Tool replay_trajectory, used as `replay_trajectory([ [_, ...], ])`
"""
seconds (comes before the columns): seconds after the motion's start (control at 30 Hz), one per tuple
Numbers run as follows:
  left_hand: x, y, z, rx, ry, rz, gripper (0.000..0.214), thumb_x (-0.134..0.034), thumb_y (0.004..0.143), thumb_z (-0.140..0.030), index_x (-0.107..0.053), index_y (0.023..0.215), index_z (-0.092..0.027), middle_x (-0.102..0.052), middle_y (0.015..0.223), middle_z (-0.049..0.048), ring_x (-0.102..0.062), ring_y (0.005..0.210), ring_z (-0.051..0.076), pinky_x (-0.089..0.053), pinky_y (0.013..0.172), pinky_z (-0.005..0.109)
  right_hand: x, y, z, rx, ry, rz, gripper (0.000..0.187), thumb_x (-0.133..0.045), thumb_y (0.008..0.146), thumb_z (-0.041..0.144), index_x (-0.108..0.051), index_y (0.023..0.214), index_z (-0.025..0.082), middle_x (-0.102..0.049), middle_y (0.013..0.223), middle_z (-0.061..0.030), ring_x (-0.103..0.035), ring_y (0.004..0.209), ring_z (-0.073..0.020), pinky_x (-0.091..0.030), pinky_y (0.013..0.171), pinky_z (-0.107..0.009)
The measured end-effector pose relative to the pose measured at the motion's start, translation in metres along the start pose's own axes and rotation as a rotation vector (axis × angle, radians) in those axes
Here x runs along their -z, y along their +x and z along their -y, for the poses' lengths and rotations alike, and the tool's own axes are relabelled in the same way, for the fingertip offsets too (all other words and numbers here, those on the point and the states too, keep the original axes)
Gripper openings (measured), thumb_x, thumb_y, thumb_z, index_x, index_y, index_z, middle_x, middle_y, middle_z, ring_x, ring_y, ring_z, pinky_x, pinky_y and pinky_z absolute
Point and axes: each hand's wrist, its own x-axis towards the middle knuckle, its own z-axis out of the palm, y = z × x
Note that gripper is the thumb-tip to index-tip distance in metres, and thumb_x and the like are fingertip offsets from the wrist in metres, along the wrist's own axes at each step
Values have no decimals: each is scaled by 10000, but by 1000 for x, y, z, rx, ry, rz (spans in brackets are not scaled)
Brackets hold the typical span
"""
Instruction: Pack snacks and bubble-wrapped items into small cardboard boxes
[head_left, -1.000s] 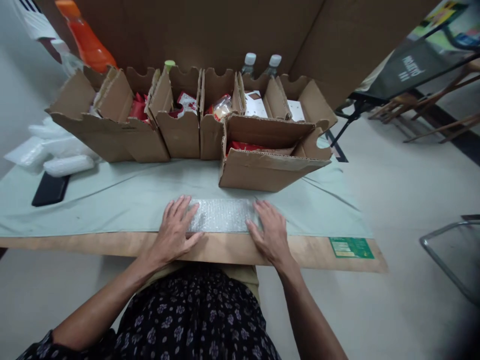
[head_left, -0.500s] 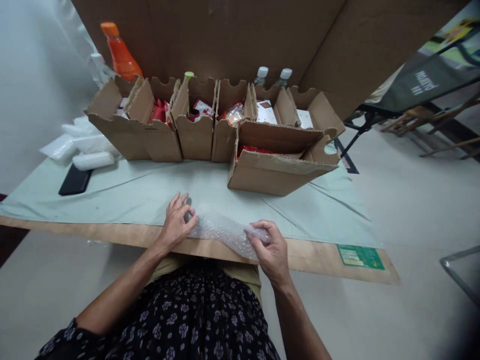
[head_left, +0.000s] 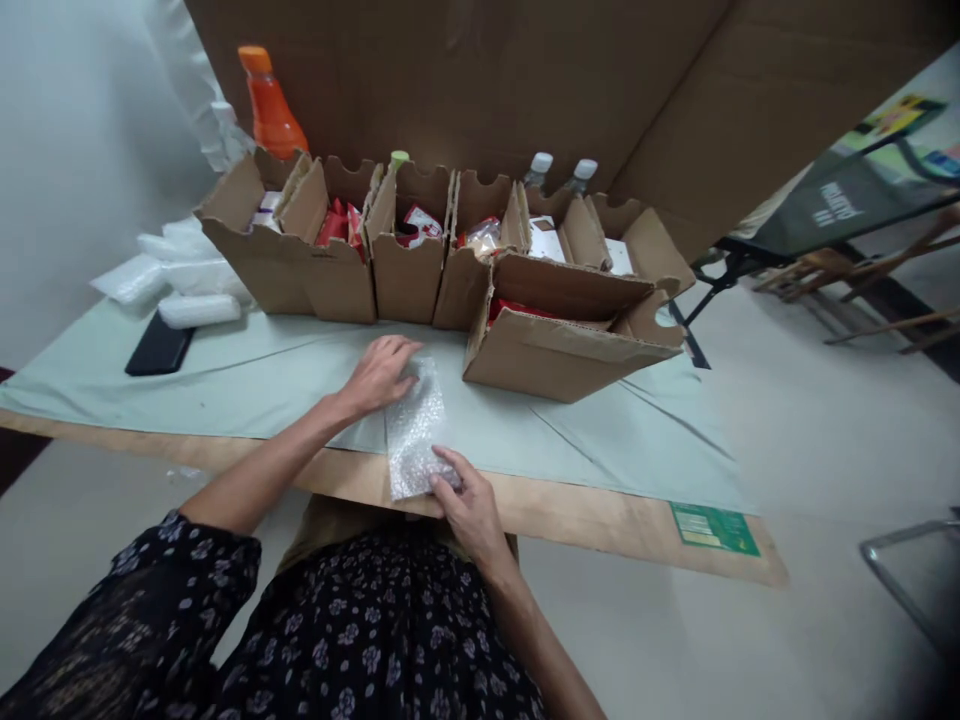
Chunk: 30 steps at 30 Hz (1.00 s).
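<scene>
A flat strip of clear bubble wrap (head_left: 417,435) lies lengthwise on the pale green cloth, its near end reaching the table's front edge. At its far end is my left hand (head_left: 379,375), fingers bent around the upper left corner and the thumb over the wrap. My right hand (head_left: 466,495) grips the lower right edge between thumb and fingers. Part of the wrap is hidden behind the fingers of both hands.
A row of cardboard bins (head_left: 409,275) holding packets and small boxes stands behind, with another cardboard bin (head_left: 570,350) in front at right. White bubble-wrapped bundles (head_left: 199,310) and a black phone (head_left: 159,345) lie left. An orange bottle (head_left: 274,115) rises behind the bins.
The bubble wrap has turned from lying crosswise to lengthwise and looks flatter. My left hand has moved away from me to its far end; my right hand has shifted left.
</scene>
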Motion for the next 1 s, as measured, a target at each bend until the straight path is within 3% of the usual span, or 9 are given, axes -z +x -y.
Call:
replay_trajectory([
  [0.17, 3, -117, -24, -164, -157, 114, 635, -620, 796, -158, -539, 1422, -228, -570, 1483, 103, -419, 1448, 311, -393, 1185, 565, 10, 3, 8, -66, 65, 60, 380, -630, 882, 426, -719, 1170, 194, -681, 785, -16, -543, 548, -127, -481, 538, -273],
  [0.27, -7, -154, -47, -125, -199, 95, 578, -668, 838, -216, -572, 1408, -214, -636, 1392, 125, -520, 1335, 321, -455, 1116, 560, 13, 4, 12, -105, 130, 96, 419, -638, 892, 468, -698, 1196, 186, -663, 693, 2, -555, 546, -136, -488, 573, -283],
  [0.33, -19, -153, -54, 17, -257, -7, 341, -600, 913, -231, -680, 1242, -188, -743, 1143, 111, -647, 1089, 274, -527, 990, 498, 13, 4, 13, -118, 179, 117, 476, -633, 904, 502, -666, 1248, 175, -695, 720, -14, -585, 575, -142, -512, 620, -297],
  [0.43, -30, -135, -49, 217, -326, -97, 252, -531, 952, -223, -720, 1106, -160, -754, 879, 66, -670, 801, 198, -556, 795, 374, 12, -3, 11, -66, 173, 48, 552, -596, 944, 510, -563, 1393, 190, -743, 871, -55, -649, 669, -161, -553, 687, -329],
  [0.6, -23, -107, -32, 264, -383, -44, 266, -551, 917, -223, -729, 1106, -168, -658, 671, -25, -561, 569, 116, -467, 594, 243, 22, -8, 3, 335, -244, -200, 407, -602, 937, 325, -613, 1336, 242, -707, 1204, -112, -680, 1056, -250, -564, 917, -443],
  [0.73, -21, -97, -29, 250, -415, 12, 250, -559, 895, -228, -742, 1058, -179, -654, 654, -31, -555, 569, 114, -447, 582, 234, 32, 16, 3, 451, -407, -93, 747, -686, 845, 294, -415, 1539, 239, -513, 1543, -152, -494, 1406, -333, -471, 1090, -549],
  [0.83, -21, -99, -31, 246, -435, 22, 291, -551, 929, -292, -721, 1132, -171, -711, 742, -2, -603, 622, 130, -482, 611, 244, 28, 34, 6, 413, -346, 13, 642, -670, 868, 295, -489, 1482, 242, -721, 1252, -100, -671, 1168, -269, -499, 1056, -488],
  [0.9, -21, -103, -30, 242, -434, 14, 400, -563, 948, -340, -644, 1298, -164, -759, 893, 34, -660, 725, 150, -518, 665, 257, 22, 42, 6, 360, -295, -16, 468, -628, 903, 293, -594, 1368, 249, -769, 1023, -47, -722, 954, -222, -547, 955, -422],
  [1.0, -24, -109, -28, 202, -294, 2, 476, -608, 932, -291, -567, 1390, -170, -763, 914, 27, -687, 782, 160, -540, 729, 269, 11, 48, 4, 309, -302, -119, 391, -625, 905, 295, -645, 1293, 257, -770, 960, -30, -720, 862, -212, -569, 859, -387],
])
